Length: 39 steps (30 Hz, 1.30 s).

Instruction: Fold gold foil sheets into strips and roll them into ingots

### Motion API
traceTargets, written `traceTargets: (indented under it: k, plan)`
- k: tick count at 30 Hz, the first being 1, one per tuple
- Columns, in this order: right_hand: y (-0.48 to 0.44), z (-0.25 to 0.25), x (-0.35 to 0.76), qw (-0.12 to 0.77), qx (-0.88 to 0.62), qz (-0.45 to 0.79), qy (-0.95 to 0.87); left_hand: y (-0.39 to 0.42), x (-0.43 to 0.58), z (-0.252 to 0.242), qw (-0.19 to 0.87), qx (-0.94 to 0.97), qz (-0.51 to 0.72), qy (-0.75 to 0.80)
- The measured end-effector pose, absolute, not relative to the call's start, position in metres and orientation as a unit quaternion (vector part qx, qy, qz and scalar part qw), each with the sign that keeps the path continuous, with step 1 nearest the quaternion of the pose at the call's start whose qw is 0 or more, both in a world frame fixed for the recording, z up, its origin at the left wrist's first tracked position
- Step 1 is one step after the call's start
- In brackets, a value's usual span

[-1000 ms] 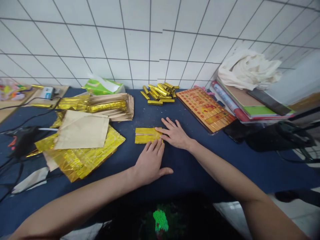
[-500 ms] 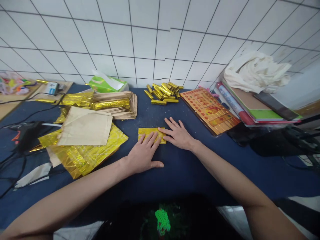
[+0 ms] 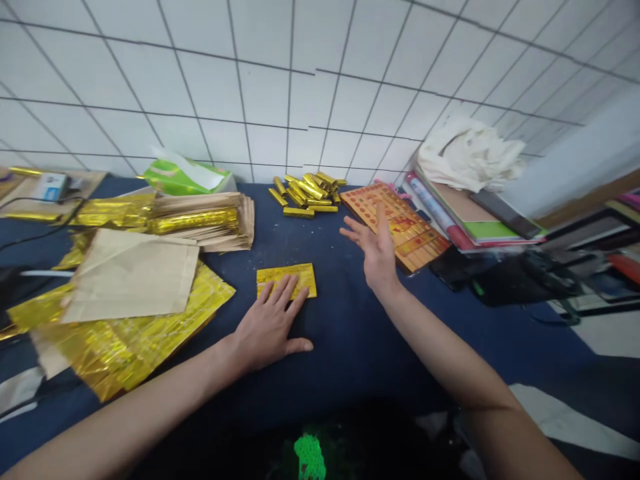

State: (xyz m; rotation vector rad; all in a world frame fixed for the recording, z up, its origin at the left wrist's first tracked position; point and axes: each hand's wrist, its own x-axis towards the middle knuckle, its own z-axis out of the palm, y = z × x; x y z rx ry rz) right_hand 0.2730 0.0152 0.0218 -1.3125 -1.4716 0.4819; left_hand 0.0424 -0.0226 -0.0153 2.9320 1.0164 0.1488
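Observation:
My left hand [image 3: 273, 323] lies flat, fingers spread, its fingertips pressing on a folded piece of gold foil paper [image 3: 306, 275] on the dark blue table. The lower part of that paper is hidden under the fingers. My right hand [image 3: 379, 257] is raised off the table with its fingers apart and nothing in it, just left of an orange-and-gold printed flat pack [image 3: 420, 243]. Beyond the paper, against the wall, lies a pile of small rolled gold foil tubes [image 3: 310, 193].
Gold foil sheets [image 3: 145, 347] lie at left under a plain beige sheet [image 3: 135, 277]. Behind them are a stack of brown paper [image 3: 245, 223] and a green tissue pack [image 3: 180, 177]. At right, books [image 3: 490, 220] carry a white cloth [image 3: 470, 153] and a dark phone [image 3: 507, 213].
My right hand has lifted off the gold paper and moved right and up. My left hand stays on the paper. The whole view has turned somewhat to the right.

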Motion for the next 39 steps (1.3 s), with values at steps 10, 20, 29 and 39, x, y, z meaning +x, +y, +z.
traceTargets:
  k: [10,20,29,39]
  plan:
    - [0.004,0.026,0.266,0.438,-0.522,0.073,-0.728,-0.023,0.043,-0.019,0.012,0.944,0.054,0.325]
    - [-0.001,-0.001,0.240,0.032,-0.450,0.050,-0.891,-0.024,0.045,-0.011,0.029,0.943,0.032,0.329]
    - [0.001,-0.004,0.252,0.000,-0.408,0.049,-0.912,-0.021,0.036,-0.006,0.042,0.952,0.007,0.302]
    - [0.020,0.004,0.259,-0.007,-0.375,0.122,-0.919,-0.008,0.033,0.017,0.079,0.959,0.028,0.270]
